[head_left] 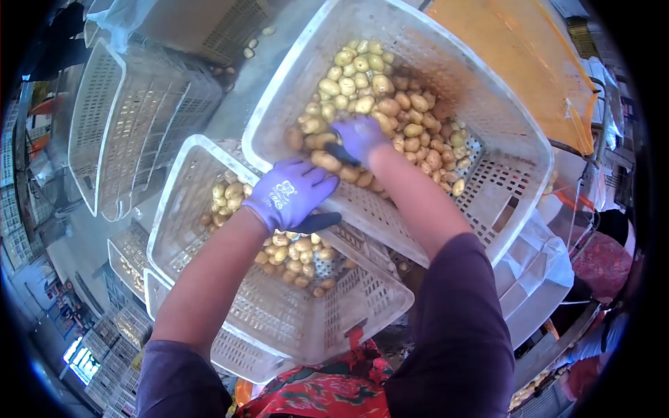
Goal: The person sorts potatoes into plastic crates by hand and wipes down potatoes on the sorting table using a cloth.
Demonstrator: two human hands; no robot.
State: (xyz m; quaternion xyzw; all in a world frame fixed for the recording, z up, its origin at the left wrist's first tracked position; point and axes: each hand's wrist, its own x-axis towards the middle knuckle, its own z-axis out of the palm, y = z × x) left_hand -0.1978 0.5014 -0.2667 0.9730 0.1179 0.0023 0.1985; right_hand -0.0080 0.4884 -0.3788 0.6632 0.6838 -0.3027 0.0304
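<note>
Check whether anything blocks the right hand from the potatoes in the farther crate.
Nothing visible does: the right hand is inside the crate, in among the potatoes. The left hand is at the near side.

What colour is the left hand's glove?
The glove is mostly purple with white print; see the head view.

R hand (361, 138) sl. blurred, L-glove print (279, 196) illeg.
</note>
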